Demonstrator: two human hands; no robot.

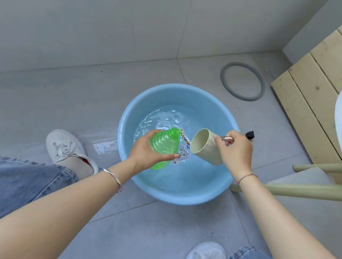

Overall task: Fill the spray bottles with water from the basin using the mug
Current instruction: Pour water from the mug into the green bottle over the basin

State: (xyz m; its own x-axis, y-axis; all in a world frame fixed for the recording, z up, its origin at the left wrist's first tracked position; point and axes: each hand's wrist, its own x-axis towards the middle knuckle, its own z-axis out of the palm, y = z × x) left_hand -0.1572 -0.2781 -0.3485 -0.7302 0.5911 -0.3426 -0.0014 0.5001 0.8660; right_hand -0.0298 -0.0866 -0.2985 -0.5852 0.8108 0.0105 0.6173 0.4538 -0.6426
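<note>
Knees (11,182) near basin (128,109) rim; over it, left hand (146,150) grips bottle (164,143), right hand (236,153) grips mug (203,148).

The tiled floor (46,105) bears a blue basin (177,197), a grey ring (245,97) and a stool (312,192).

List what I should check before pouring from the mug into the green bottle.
1. Cap off: the green bottle has an open neck. Ok.
2. Bottle grip: the left hand holds its body. Ok.
3. Mug grip: the right hand holds the mug by its handle. Ok.
4. Mug rim above the neck: it sits beside it, apart. Not ok.
5. Mug filled: nothing visible in its tilted mouth. Cannot tell.
6. Spill catch: both are over the basin, which holds water. Ok.
</note>
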